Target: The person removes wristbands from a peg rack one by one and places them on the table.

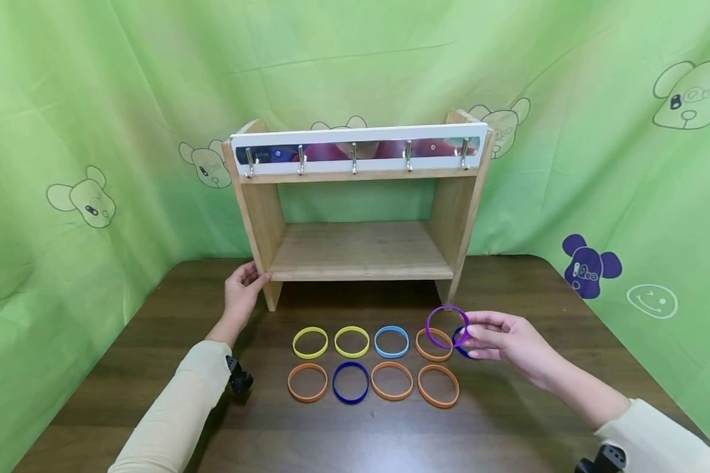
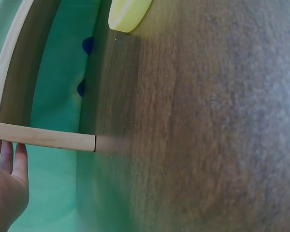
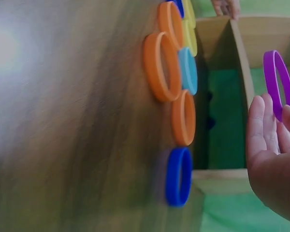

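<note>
My right hand (image 1: pixel 499 338) pinches a purple wristband (image 3: pixel 268 72) between thumb and fingertips, raised over the right end of two rows of wristbands. Behind these fingers a dark blue wristband (image 3: pixel 172 176) is partly covered in the head view. At the left side of a wooden shelf (image 1: pixel 361 272), my left hand (image 1: pixel 241 292) holds the side panel, thumb at its front edge and fingers along its outer face. In the left wrist view, those fingertips meet the panel (image 2: pixel 48 137).
Yellow wristbands (image 1: pixel 310 357), a light blue wristband (image 1: pixel 392 355), several orange wristbands (image 1: pixel 439 405) and another dark blue wristband (image 1: pixel 350 401) lie before the shelf. Several metal hooks (image 1: pixel 354 157) line its top rail (image 1: pixel 361 133). A green curtain (image 1: pixel 355 66) hangs behind the brown table (image 1: pixel 307 440).
</note>
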{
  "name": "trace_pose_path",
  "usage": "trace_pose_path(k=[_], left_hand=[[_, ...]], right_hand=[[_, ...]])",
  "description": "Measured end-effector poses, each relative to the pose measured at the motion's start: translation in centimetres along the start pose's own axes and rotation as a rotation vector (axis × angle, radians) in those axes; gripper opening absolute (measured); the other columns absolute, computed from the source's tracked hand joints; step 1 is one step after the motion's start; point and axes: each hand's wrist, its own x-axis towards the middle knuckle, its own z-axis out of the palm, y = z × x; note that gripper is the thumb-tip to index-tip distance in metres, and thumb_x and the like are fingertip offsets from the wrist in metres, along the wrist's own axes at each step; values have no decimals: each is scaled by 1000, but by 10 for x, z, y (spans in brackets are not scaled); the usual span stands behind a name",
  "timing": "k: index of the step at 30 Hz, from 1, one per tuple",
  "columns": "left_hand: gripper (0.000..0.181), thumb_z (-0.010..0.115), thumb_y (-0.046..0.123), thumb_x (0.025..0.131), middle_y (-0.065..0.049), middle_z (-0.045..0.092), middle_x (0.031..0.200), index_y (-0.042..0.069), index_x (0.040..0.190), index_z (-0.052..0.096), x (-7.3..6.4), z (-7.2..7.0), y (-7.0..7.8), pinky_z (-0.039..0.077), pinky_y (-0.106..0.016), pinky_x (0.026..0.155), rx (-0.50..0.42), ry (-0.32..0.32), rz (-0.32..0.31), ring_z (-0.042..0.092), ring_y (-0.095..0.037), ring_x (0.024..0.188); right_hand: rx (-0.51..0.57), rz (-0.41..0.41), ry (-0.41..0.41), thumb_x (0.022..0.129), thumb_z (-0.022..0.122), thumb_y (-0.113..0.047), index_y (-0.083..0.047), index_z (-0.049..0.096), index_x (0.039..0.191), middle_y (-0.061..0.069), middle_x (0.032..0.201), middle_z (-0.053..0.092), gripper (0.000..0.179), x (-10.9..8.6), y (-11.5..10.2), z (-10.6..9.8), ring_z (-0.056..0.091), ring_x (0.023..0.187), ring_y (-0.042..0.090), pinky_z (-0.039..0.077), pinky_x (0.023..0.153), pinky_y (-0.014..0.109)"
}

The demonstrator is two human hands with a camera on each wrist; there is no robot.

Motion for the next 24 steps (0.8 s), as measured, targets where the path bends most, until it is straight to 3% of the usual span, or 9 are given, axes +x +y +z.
trace_pose_path(k=[10,18,24], left_hand=[[37,69,0,88,-27,59,121,-9,122,59,1,0,-5,49,-15,78,0,6,29,57,-17,102],[35,66,-4,89,-32,57,119,-16,120,56,-15,2,24,49,-14,76,18,-21,36,57,-17,100],[34,65,-4,89,-32,57,120,-16,120,55,-19,3,29,49,-15,77,16,-22,29,57,-19,102]], right_hand=[[-24,38,-15,96,57,1,-17,67,115,9,103,71,28,-20,16,-28,69,92,21,55,79,39],[-48,34,-89,97,53,2,-18,67,117,12,107,70,31,-30,32,-53,68,95,22,55,80,40],[-45,67,-156,98,52,0,-21,67,117,12,105,70,32,-36,40,-66,68,95,21,55,80,40]])
